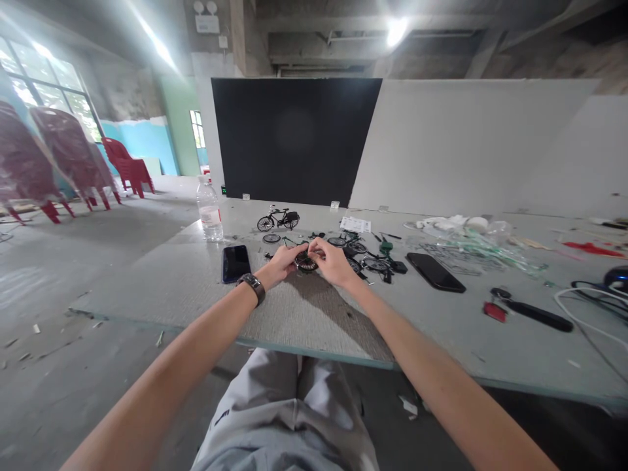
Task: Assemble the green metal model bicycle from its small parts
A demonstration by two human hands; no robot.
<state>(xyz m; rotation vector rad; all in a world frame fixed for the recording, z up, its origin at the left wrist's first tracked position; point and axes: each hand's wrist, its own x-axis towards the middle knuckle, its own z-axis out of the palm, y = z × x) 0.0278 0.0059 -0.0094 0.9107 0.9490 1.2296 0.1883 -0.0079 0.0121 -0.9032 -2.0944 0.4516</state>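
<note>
My left hand (283, 260) is closed on a small spoked model bicycle wheel (307, 263), just above the table. From the other side my right hand (331, 260) pinches at the same wheel, its thumb and forefinger together at the rim. Any small part between those fingertips is hidden. Beyond the hands stands a complete black model bicycle (279, 219), upright. A loose wheel (271, 239) lies flat in front of it. Right of my hands are several dark model bicycle parts (377, 263) and a green piece (386, 246).
A phone (236, 263) lies left, another phone (435, 272) right. A water bottle (210, 209) stands at the table's left edge. Printed paper (356, 225), green plastic scraps (510, 258), a black-handled tool (538, 315) and a white cable (583, 322) occupy the table (186, 301).
</note>
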